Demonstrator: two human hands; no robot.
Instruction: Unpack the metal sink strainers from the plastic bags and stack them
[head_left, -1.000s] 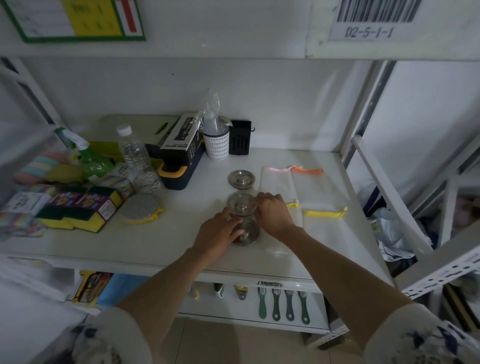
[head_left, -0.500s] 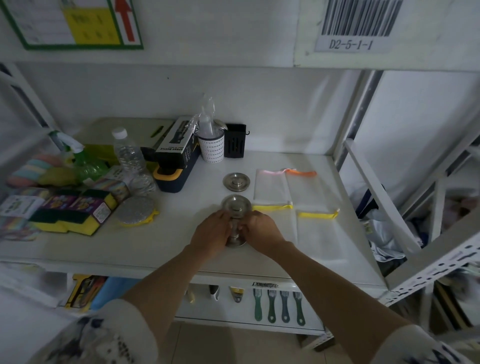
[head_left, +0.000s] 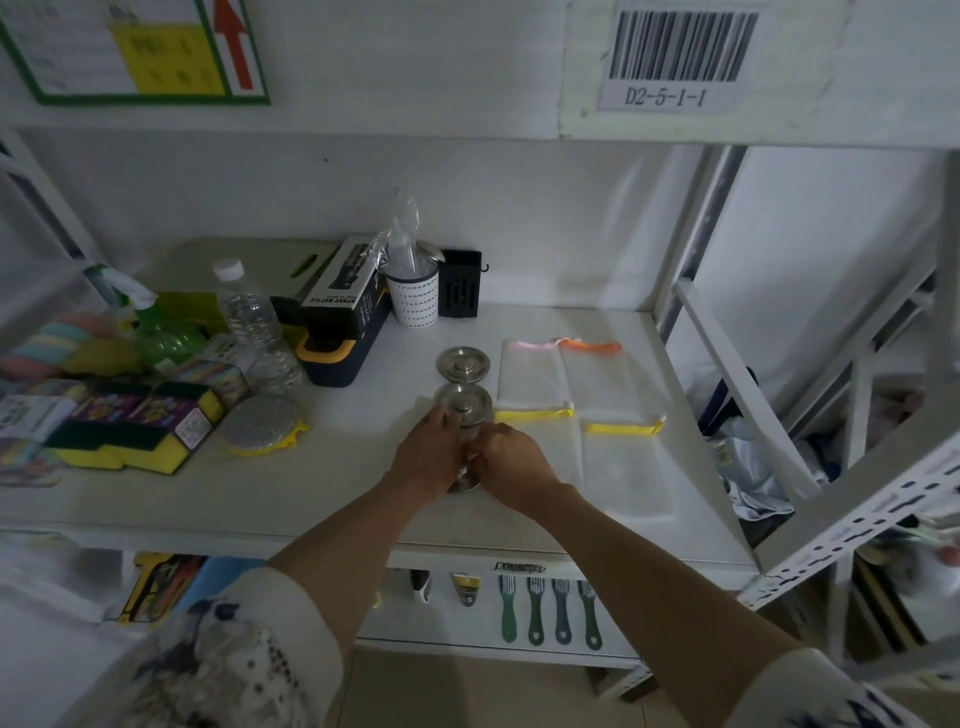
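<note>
A stack of metal sink strainers (head_left: 464, 404) stands upright on the white shelf (head_left: 322, 499) at its middle. My left hand (head_left: 432, 451) holds the stack from the left and my right hand (head_left: 511, 462) from the right, fingers wrapped around its lower part. The stack's round top shows above my fingers and its base peeks out below them. One more metal strainer (head_left: 462, 362) lies alone just behind the stack. Flat empty plastic bags (head_left: 582, 395) with yellow, pink and orange strips lie to the right of my hands.
At the left are sponge packs (head_left: 130, 426), a round scourer (head_left: 264, 425), a water bottle (head_left: 249, 322) and a green spray bottle (head_left: 156, 332). Behind stand a spray-bottle box (head_left: 343, 301), a white cup (head_left: 413, 299) and a black holder (head_left: 460, 283). A slanted metal rack (head_left: 852, 499) borders the right.
Both hands closed in around the strainer stack: the right hand slid down from its top to its lower part. The camera view shifted slightly.
</note>
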